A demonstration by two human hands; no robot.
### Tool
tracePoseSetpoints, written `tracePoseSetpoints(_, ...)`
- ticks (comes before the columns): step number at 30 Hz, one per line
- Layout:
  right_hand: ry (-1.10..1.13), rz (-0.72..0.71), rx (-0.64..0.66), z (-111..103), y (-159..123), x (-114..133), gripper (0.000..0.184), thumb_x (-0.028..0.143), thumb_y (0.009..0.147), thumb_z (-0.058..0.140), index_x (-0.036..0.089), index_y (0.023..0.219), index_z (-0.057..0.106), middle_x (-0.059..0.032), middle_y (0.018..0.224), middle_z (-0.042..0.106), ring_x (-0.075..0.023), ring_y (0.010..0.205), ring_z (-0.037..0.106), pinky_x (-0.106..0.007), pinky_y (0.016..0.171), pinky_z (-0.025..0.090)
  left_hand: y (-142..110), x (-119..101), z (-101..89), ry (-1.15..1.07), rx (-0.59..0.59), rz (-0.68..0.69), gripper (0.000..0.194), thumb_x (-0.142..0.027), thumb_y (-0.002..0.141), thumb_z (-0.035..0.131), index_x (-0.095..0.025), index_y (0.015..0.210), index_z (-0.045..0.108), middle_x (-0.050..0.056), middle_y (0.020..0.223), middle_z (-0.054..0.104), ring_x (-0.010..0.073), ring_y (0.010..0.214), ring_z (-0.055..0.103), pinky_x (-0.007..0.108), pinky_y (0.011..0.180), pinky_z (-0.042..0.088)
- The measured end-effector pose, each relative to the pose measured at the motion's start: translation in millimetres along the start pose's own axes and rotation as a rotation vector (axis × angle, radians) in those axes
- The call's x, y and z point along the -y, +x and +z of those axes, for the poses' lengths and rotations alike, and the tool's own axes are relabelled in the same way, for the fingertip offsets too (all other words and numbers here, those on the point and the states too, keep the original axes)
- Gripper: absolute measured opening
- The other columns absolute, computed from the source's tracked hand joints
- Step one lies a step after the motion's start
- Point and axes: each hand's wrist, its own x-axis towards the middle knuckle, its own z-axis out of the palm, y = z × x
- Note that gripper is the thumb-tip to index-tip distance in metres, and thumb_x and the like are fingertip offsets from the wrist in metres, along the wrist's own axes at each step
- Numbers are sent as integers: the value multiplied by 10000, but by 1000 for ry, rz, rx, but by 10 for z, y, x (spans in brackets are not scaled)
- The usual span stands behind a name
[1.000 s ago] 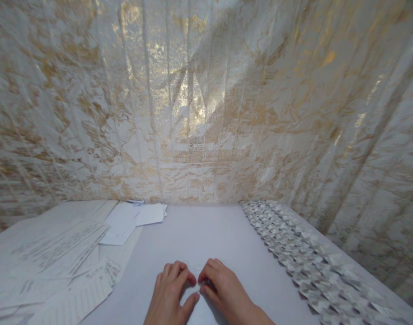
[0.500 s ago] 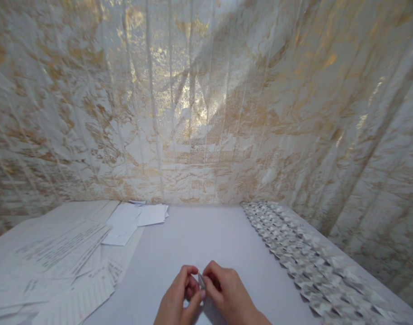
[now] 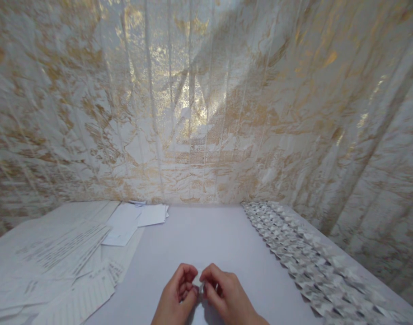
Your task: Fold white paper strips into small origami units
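My left hand and my right hand meet at the near edge of a white table. Both pinch a small folded piece of white paper between thumb and fingertips, held just above the table. The fingers of both hands are curled closed around it, and most of the paper is hidden between them.
Printed sheets lie spread over the table's left side, with small white paper squares stacked at the back left. Several rows of small folded paper pieces run along the right side. A white and gold curtain hangs behind.
My hands lifted from lying flat on the table and closed into a pinch on the small folded paper, drawing slightly toward me.
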Motion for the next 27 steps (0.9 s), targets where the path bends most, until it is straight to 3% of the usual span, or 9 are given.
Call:
tracePoseSetpoints(3,73,-29,-25,-9,4,-45,179,136,839,492,215,906,638,10,729,656,-147,633,603,-223,599,426,10,6,-18,-111,-6,-23,243,-324,699,789,-220,848,628,-38,797,630,150,724,592,273,699,465)
tracePoseSetpoints(9,121,-129,-79,-21,-3,-53,133,180,851,513,209,838,642,-5,724,640,-166,677,608,-268,663,451,0,15,-17,-128,2,-40,418,-570,715,823,-209,852,665,-52,730,583,140,696,552,261,657,436)
tracePoseSetpoints(13,394,34,-78,51,11,-18,153,356,897,572,215,947,599,-1,770,602,-154,626,561,-254,568,445,-22,-5,15,-69,-56,37,414,-564,720,833,-231,852,626,-41,795,609,169,777,600,282,724,469)
tracePoseSetpoints(16,539,176,-41,107,30,-15,284,480,852,657,211,865,568,28,709,537,-132,569,484,-238,518,406,-40,-10,32,-9,-35,98,405,-581,767,786,-234,881,610,-35,803,603,176,785,608,281,715,467)
tracePoseSetpoints(19,574,201,-41,109,41,-10,344,499,811,721,206,762,547,51,637,496,-124,559,458,-253,564,375,-43,-2,27,44,-3,121,434,-618,773,763,-229,861,593,-38,780,570,175,747,583,283,685,449)
tracePoseSetpoints(24,597,211,-80,50,46,25,393,533,777,752,198,730,552,46,638,494,-135,604,452,-266,604,354,-45,-40,0,186,125,-3,540,-737,810,629,-198,781,624,-37,703,527,169,693,474,286,654,359)
tracePoseSetpoints(27,585,219,-76,39,41,40,421,562,772,752,193,734,553,47,632,488,-134,596,442,-266,595,345,-56,-102,-8,233,131,7,564,-747,846,561,-204,702,602,-36,687,496,177,694,459,290,649,331)
